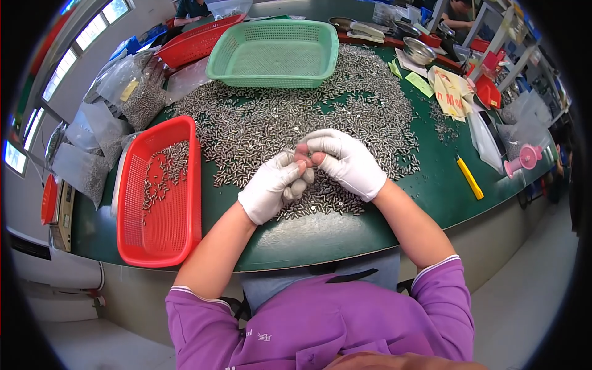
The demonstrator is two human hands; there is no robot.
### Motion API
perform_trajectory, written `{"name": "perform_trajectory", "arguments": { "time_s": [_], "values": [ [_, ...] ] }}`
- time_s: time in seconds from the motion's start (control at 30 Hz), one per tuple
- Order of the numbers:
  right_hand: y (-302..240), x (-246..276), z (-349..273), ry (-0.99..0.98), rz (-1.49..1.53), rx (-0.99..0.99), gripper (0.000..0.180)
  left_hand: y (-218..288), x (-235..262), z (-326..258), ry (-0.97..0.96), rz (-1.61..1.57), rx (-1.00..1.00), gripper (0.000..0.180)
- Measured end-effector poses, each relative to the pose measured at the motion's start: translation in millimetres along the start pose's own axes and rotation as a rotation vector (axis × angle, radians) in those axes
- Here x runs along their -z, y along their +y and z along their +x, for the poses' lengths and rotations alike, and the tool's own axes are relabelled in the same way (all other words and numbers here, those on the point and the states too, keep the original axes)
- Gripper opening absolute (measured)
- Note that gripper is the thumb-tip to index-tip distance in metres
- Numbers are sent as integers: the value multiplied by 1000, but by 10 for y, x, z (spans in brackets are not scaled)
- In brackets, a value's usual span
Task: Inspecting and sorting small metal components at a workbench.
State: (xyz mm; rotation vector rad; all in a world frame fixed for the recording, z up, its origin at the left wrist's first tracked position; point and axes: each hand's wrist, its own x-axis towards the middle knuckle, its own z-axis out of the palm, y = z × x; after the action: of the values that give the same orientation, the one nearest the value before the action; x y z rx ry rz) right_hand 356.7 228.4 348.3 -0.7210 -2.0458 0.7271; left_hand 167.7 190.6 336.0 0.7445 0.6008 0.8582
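Note:
Both of my hands wear white gloves with some bare fingertips, and they meet over a wide heap of small silvery metal pins [259, 129]. My left hand [276, 187] has its fingers curled in, with thumb and forefinger pressed together. Against it, my right hand [346, 161] is closed too, its thumb and fingertips touching those of the left. Anything pinched between them is too small or too hidden to make out. Left of my hands lies a red perforated basket [192, 209] with a scatter of the same pins inside.
A green mesh basket [271, 82] rests on the heap's far side, a red one [203, 38] behind it. Filled plastic bags [83, 166] line the left. On the right are a yellow-handled cutter [470, 179], a pink spool [524, 160] and metal bowls [419, 51]. Other people sit beyond.

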Motion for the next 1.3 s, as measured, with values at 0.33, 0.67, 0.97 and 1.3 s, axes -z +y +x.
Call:
{"name": "perform_trajectory", "arguments": {
  "time_s": [0.33,0.67,0.97,1.3],
  "values": [
    [169,-11,-11,-100,-590,-89,12,9,-15,-3,57,-39,16,25],
    [-24,68,12,-15,-103,3,15,-8,-16,17,11,3,-5,21],
    [30,5,14,83,-227,53,11,-10,-20,14,54,1,-14,19],
    [-57,1,10,47,-174,105,14,8,-30,10,-4,11,17,19]
  ]
}}
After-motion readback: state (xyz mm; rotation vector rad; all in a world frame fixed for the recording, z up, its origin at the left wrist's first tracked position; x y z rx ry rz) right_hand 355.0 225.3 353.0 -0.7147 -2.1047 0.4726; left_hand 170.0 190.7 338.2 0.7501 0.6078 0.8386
